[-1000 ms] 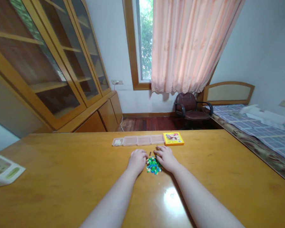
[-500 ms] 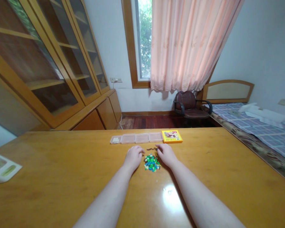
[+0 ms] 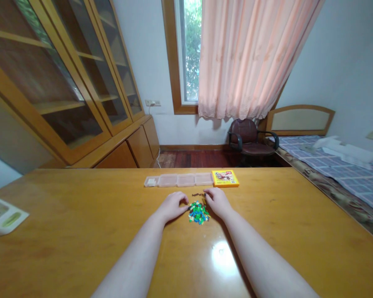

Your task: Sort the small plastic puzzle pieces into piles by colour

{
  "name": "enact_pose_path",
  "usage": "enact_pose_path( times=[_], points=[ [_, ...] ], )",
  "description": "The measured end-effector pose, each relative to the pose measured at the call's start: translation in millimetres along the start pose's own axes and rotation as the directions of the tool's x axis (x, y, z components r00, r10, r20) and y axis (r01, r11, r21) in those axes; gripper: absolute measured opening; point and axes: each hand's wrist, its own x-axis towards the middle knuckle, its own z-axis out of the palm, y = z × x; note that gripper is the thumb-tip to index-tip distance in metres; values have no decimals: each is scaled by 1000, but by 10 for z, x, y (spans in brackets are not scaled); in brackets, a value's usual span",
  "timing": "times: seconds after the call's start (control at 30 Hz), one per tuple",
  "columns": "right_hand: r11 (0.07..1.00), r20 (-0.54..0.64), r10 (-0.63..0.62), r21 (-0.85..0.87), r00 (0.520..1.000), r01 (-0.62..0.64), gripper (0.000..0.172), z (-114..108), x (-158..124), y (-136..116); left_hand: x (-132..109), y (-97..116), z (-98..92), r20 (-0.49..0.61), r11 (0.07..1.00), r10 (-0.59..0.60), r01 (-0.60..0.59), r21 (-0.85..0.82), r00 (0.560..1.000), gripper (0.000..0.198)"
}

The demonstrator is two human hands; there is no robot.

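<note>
A small pile of tiny green, blue and yellow pieces (image 3: 198,213) lies on the wooden table (image 3: 81,215) between my hands. My left hand (image 3: 173,205) rests just left of the pile. Its fingers are curled and its fingertips touch the pile's edge; what they pinch, if anything, is too small to see. My right hand (image 3: 216,201) lies to the right of the pile with fingers stretched out, the tips beside a few dark brown pieces (image 3: 198,194) set apart behind it. Beyond stand a clear compartment box (image 3: 178,180) and a yellow box (image 3: 225,178).
A white printed booklet (image 3: 1,215) lies at the table's left edge. Behind the table are glass-fronted wooden cabinets (image 3: 65,91), a window with a pink curtain (image 3: 245,58), a dark office chair (image 3: 248,138) and a bed (image 3: 345,165) along the right.
My right hand has pulled back off the pile, and a few dark brown pieces now lie apart behind it. My left hand's fingertips have moved to the pile's left edge.
</note>
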Motion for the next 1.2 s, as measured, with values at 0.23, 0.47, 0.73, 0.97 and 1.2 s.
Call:
enact_pose_path(
  times=[0.23, 0.47, 0.73, 0.97, 1.2],
  points=[
    [998, 17, -48, 29, 999, 48, 25, 10, -8, -11, 69, -65, 50, -74, 989, -128, 133, 68, 989, 8],
    [976, 133, -214, 67, 968, 207, 25, -28, -64, -98, 60, 63, 45, -84, 971, -176, 187, 146, 981, 13],
    [978, 117, -205, 61, 972, 199, 27, -32, -89, -67, 41, 130, 38, -14, 981, -140, 140, 134, 990, 20],
    [981, 56, -186, 58, 981, 183, 27, 22, -48, -28, 42, 87, 59, -23, 983, -60, 63, 171, 998, 31],
    [988, 47, -132, 92, 990, 127, 25, -46, -38, -20, 41, 151, 47, -10, 1000, 12, -12, 12, 1000, 27]
  ],
)
